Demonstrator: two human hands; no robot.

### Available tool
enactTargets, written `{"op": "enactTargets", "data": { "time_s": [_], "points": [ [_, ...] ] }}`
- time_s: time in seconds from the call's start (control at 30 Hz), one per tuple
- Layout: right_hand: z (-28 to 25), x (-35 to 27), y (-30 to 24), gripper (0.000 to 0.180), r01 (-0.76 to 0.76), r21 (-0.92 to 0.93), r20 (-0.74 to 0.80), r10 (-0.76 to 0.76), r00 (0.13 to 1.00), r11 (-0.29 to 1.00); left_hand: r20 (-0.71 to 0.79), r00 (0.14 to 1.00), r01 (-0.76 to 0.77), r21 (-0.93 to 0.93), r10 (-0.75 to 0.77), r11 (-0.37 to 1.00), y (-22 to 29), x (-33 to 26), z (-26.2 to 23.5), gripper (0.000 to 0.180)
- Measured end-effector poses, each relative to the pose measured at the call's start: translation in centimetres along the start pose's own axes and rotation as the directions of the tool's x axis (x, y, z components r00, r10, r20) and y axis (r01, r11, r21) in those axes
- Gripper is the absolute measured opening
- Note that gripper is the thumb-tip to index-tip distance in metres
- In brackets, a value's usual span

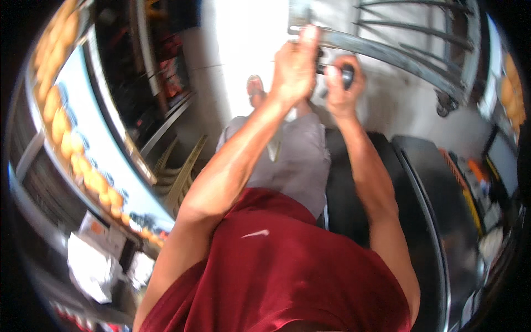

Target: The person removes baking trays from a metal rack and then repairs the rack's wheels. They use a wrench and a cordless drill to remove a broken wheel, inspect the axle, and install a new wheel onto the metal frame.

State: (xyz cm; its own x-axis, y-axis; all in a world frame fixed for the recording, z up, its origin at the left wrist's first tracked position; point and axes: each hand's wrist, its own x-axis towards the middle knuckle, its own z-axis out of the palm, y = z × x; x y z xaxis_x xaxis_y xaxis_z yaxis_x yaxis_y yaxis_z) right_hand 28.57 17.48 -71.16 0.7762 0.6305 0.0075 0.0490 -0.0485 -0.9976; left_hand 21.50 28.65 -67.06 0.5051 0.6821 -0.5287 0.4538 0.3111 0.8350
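Observation:
A grey metal frame point(381, 48) with several bars lies in front of me at the top. My left hand point(295, 71) is at the left end of its near rail, fingers closed against the metal and partly blurred. Just right of it, my right hand point(345, 91) is wrapped round a black rounded object point(347, 76), whose kind I cannot make out. Small dark parts show between the two hands below the rail. At the frame's right corner sits a dark caster wheel point(445, 103).
Black padded seats point(348, 160) stand by my right side. Further right are assorted items with an orange object point(477, 170). On the left are a long light-blue panel with yellow round shapes point(83, 105), a dark open cabinet point(124, 66) and a white plastic bag point(91, 268). Pale floor point(243, 39) lies ahead.

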Motion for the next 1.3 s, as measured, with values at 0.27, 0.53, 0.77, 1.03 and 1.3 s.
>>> {"op": "enactTargets", "data": {
  "time_s": [0.27,0.53,0.77,1.03,1.3],
  "points": [
    [-0.2,-2.5,-7.9,0.021,-0.764,0.062,0.207,0.741,0.639,0.642,-0.056,0.997,-0.069,-0.144,0.061,0.987,1.1,-4.5,-2.4,0.054],
    [1.3,-5.7,-5.2,0.028,-0.186,0.009,-0.081,0.187,0.979,0.982,-0.059,0.992,-0.123,-0.157,0.115,0.98,3.0,-9.1,-5.0,0.069],
    [1.9,-5.1,-12.0,0.038,-0.779,0.132,0.247,0.74,0.625,0.613,-0.13,0.979,-0.196,-0.415,0.155,0.888,-1.4,-10.3,-4.5,0.041],
    [3.1,-8.1,-11.3,0.044,-0.757,0.242,0.31,0.69,0.653,0.608,-0.239,0.941,-0.279,-0.141,0.24,0.95,-1.4,-15.2,-11.7,0.037],
    [2.9,-10.8,-11.2,0.047,-0.738,0.23,0.405,0.627,0.666,0.635,-0.816,0.575,0.283,0.276,0.068,0.919,-10.6,-43.5,-39.6,0.027]
  ]
}}
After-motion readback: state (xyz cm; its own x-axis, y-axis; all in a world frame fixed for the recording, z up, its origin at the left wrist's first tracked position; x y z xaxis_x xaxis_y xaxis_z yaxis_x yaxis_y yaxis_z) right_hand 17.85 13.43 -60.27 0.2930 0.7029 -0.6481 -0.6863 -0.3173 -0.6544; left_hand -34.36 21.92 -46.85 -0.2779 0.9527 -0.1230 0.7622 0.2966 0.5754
